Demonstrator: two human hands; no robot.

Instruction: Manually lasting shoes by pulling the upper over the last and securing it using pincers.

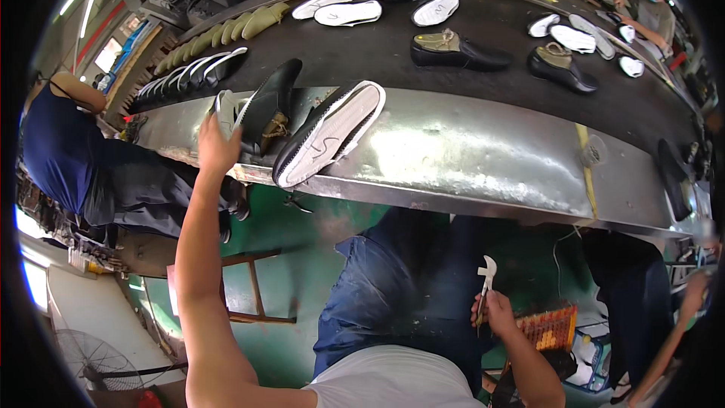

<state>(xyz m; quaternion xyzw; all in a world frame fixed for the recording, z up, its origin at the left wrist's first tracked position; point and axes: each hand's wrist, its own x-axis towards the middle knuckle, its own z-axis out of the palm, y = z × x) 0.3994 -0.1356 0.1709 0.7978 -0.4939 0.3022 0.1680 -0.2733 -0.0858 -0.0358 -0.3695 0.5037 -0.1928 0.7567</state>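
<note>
My left hand (217,145) reaches to the front left of the metal-topped bench, its fingers closed on a shoe with a white sole (225,109); much of that shoe is hidden. Just right of it a black and olive shoe (273,106) leans with its toe up. Closer to the bench edge a black shoe lies tilted, its white sole (332,136) turned toward me and marked with a dark squiggle. Low by my right thigh, my right hand (495,313) is closed round the handles of lasting pincers (488,268) with a silvery, hammer-like head.
A dark belt (377,41) behind the metal strip (468,140) carries several shoes, white soles and a row of olive uppers (219,36). A person in dark blue (64,143) sits at left; others work at right. A wooden frame (257,291) stands on the green floor.
</note>
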